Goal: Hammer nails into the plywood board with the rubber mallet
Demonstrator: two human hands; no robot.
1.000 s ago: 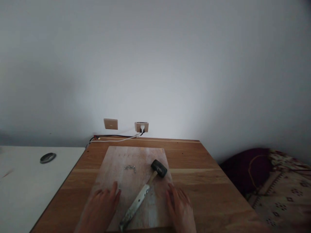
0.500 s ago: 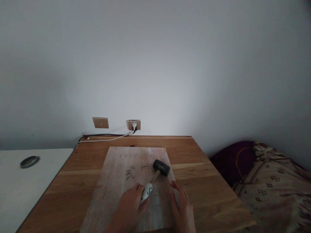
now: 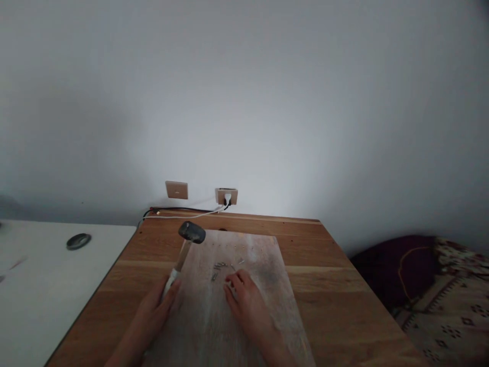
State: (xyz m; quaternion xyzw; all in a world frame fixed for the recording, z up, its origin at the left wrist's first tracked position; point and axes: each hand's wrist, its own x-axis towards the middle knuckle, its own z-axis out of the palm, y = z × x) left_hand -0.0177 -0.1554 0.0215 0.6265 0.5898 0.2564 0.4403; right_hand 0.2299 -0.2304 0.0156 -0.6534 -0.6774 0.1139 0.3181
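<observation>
Head view: left hand grips mallet, likely leaving curled right hand room at metal pieces ahead; pinch unclear.

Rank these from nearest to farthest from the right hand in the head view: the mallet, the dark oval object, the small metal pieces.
1. Small metal pieces: on the board, just beyond the right hand.
2. Mallet: to its left, in the left hand.
3. Dark oval object: far left, on the white surface.
</observation>
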